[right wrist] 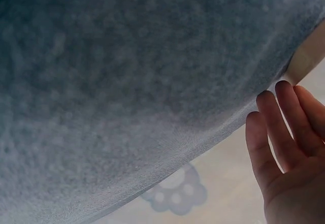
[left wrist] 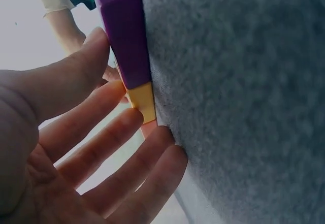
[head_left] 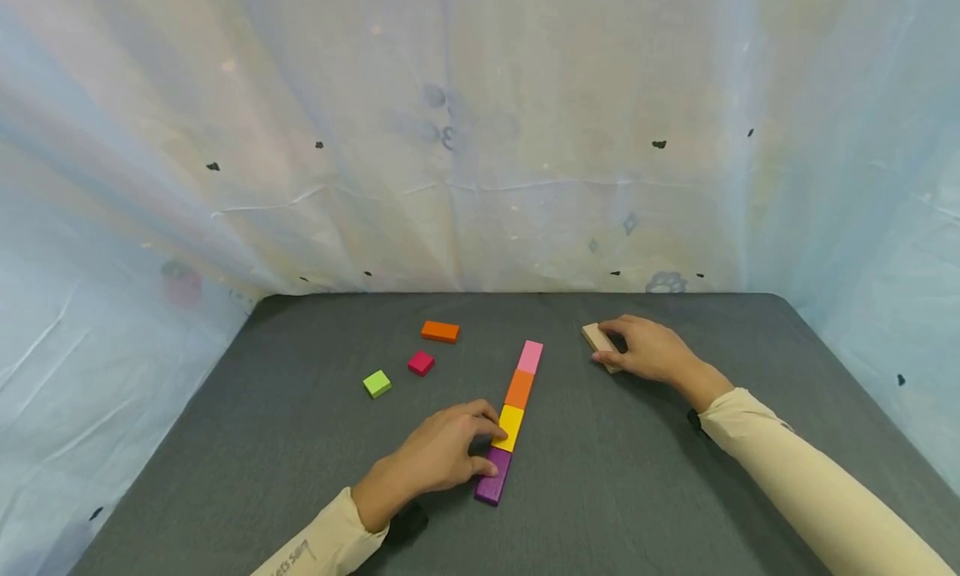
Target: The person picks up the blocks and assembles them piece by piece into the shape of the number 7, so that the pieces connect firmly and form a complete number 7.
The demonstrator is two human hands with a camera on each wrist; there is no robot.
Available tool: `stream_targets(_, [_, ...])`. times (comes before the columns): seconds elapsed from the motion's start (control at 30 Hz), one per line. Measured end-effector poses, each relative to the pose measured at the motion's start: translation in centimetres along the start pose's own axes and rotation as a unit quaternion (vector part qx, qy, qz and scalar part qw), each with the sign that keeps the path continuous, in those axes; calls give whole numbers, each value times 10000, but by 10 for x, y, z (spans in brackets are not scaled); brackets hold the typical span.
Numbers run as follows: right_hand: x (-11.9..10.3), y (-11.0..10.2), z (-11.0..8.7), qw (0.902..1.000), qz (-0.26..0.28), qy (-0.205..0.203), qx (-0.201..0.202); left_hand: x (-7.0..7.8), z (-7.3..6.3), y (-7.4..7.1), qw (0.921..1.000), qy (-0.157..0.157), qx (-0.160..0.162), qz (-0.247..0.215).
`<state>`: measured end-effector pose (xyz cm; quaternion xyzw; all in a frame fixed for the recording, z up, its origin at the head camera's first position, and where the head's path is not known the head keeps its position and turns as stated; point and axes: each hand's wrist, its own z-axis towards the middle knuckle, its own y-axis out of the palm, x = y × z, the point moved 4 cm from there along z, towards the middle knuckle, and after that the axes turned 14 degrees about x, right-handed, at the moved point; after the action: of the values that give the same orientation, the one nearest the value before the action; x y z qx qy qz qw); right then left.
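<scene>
The right grip (head_left: 649,351) pinches a plain wooden block (head_left: 593,338); the left grip (head_left: 444,449), loosely spread, touches a yellow block (head_left: 511,427) and purple block (head_left: 492,486)

On the grey table (head_left: 300,451) lie a four-block row (head_left: 518,390) and three loose blocks (head_left: 421,363).

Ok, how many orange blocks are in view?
2. One orange block lies between the pink block and the yellow block; the other orange block lies apart, just beyond the red block. None looks hidden.
</scene>
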<state>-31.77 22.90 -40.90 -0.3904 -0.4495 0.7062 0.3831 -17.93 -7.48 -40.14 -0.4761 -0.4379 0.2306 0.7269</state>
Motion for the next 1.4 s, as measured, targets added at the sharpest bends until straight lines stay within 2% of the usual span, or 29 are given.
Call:
stream_targets(0.53, [0, -1, 0, 9999, 51, -114, -54, -3, 14, -5, 9999, 38, 126, 14])
stream_targets(0.9, [0, 0, 0, 9999, 57, -85, -85, -6, 29, 0, 9968, 175, -544, 551])
stream_targets(1.2, [-1, 0, 0, 9999, 23, -69, -85, -8, 32, 3, 9944, 50, -805, 688])
stream_targets(1.4, [-3, -1, 0, 9999, 27, -56, -110, -8, 32, 3, 9942, -32, -840, 671])
